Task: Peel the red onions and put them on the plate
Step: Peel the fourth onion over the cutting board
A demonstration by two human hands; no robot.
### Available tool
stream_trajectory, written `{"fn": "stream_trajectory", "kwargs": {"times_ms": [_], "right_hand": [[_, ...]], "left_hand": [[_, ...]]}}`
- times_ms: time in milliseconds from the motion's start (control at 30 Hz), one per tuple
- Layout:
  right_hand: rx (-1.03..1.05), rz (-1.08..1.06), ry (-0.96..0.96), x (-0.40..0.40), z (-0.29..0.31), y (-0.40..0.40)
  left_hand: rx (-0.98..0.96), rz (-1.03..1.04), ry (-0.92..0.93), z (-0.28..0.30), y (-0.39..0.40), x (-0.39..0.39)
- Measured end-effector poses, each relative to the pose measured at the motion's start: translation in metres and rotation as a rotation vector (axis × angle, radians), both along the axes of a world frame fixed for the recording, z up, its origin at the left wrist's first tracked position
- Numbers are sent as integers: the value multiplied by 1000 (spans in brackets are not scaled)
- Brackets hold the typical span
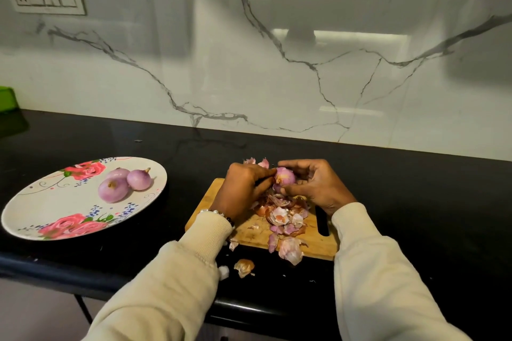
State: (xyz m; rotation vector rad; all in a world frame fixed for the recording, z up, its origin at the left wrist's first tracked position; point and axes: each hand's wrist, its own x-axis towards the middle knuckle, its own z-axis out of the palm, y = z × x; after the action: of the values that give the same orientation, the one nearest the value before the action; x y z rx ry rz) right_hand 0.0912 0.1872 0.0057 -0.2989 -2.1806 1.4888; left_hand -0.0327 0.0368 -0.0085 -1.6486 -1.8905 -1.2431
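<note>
Plate at our 9 o'clock on the black worktop, rose pattern; three peeled onions sit on it, touching one another, pale purple, stem stubs still on.

Onion in hand at 12 o'clock, held above the far end of the cutting board. Pink-purple, glossy, with a scrap of dry skin near its top. Our left hand pinches that skin, fingers curled in. Our right hand cups and grips the onion from the other side.

Heap of peels on the board below the hands; a few lie on the worktop at 6 o'clock.
</note>
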Motion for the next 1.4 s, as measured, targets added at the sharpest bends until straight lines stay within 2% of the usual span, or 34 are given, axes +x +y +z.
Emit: {"fn": "stream_trajectory", "kwargs": {"times_ms": [133,300,500,833,1200,1300,1400], "right_hand": [[16,-6,3,-1,1,-2],[31,-9,28,-3,2,-5],[-53,-25,97,-2,3,-6],[-46,-45,78,-3,3,-4],[-32,-24,113,-7,2,-9],[-19,-25,130,-7,2,-9],[-8,-26,141,-6,2,-7]], "left_hand": [[9,71,102,-1,4,4],[62,174,108,-1,9,8],[147,115,31,3,5,7],[125,72,42,3,3,7],[163,174,29,2,9,11],[165,187,-82,4,11,11],[159,213,-337,7,12,13]]}}
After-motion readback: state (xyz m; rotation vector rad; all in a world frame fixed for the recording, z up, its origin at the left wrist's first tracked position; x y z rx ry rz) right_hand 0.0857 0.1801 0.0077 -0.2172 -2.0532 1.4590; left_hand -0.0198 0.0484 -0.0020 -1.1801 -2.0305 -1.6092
